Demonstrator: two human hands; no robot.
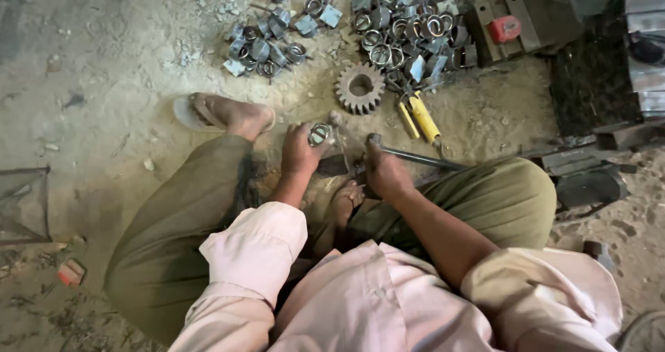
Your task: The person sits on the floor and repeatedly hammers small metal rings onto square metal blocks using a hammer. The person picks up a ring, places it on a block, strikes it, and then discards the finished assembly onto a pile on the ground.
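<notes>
I sit on a dirt floor with my legs folded. My left hand (299, 151) grips a small metal ring clamp (319, 134) and presses it down in front of me. My right hand (383, 168) is closed around a dark steel rod (422, 159) that runs off to the right, its near end beside the clamp. Both hands are close together, just below a toothed gear wheel (360, 87) lying flat in the dirt.
Two heaps of metal ring clamps lie ahead, one at upper left (273, 40) and one at upper right (405, 33). Yellow-handled pliers (419, 116) rest beside the gear. A red tape measure (505, 28) sits on a dark block. My sandalled foot (222, 113) is at left.
</notes>
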